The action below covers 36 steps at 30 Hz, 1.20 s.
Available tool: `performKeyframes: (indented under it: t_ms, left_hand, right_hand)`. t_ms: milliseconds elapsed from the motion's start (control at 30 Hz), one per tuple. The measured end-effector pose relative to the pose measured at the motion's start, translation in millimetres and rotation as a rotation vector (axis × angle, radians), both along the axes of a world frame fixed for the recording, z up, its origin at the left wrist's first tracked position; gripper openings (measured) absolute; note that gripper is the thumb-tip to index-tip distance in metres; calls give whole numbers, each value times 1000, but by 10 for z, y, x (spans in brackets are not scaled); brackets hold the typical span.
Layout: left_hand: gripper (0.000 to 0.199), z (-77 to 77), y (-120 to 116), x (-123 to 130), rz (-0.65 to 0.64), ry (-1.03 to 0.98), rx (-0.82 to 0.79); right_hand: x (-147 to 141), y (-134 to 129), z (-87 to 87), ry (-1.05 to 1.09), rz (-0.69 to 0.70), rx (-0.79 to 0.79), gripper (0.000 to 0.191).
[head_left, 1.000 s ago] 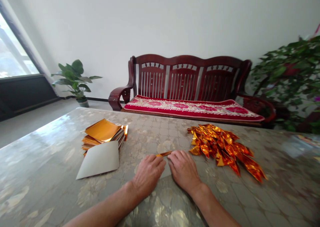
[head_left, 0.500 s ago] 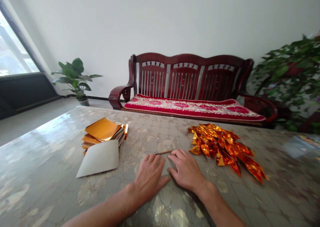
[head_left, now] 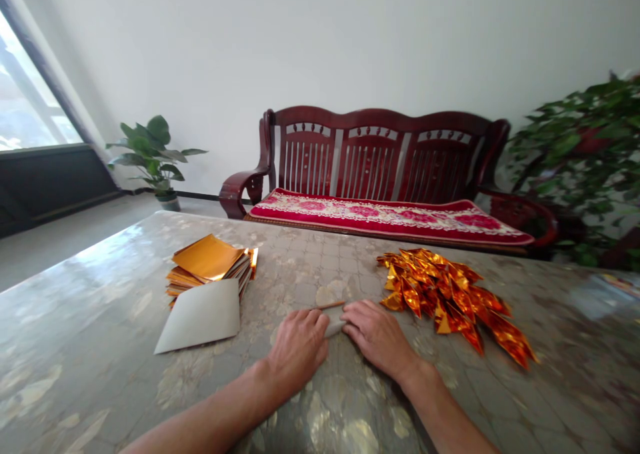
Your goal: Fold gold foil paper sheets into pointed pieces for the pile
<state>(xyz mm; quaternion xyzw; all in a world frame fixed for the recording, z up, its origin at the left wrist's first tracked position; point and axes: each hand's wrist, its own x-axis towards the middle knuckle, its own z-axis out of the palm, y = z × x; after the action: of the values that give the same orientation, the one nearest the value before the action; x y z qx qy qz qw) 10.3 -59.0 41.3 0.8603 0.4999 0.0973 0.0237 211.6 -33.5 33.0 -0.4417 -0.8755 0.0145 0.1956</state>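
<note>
A grey-white piece of paper (head_left: 335,327), apparently rolled or folded narrow, shows between my two hands on the table. My left hand (head_left: 300,341) has its fingers curled over the paper's left end. At the right end, my right hand (head_left: 376,337) grips it with bent fingers and thumb. Just beyond the paper lies a thin brown stick (head_left: 331,305), its right tip close to my right fingertips. To the left, a white-backed sheet (head_left: 203,317) leans against a stack of gold foil paper (head_left: 207,257). Folded shiny orange-gold foil pieces (head_left: 450,287) are heaped on the right.
A patterned glossy cover lies over the table (head_left: 115,307). A clear plastic bag (head_left: 605,295) sits at its right side. Past the far edge stands a dark red wooden bench (head_left: 370,154) with a red floral cushion (head_left: 390,215). Potted plants (head_left: 155,151) flank it.
My fingers have curled in, both thumbs drawing back from where they pointed inward. The paper between my hands now looks like a narrow roll or fold.
</note>
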Motion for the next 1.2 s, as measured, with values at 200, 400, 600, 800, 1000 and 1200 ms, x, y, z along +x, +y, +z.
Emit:
performKeyframes:
  t_ms: [200,400,600,800,1000,1200]
  left_hand:
    - [17,19,70,-37,11,0,-6]
    - [27,-7,90,-30,0,-10,42]
    - [32,-59,136,-82,42,-97,53]
    - [29,-42,180,-136,139,-149,66]
    - [21,-35,188,-173,201,-161,74]
    - [17,-62,226,-193,271,-169,80]
  right_hand:
    - [-7,-14,36,66,-28,-45,10]
    - [57,-51,75,107,-89,-113,40]
    - [28,27,-19,73,-66,-28,26]
    - [-95,93,-107,51,-183,56,23]
    - [-155,111,-132,81,-235,76,18]
    - [-172,129,-169,88,-263,92,14]
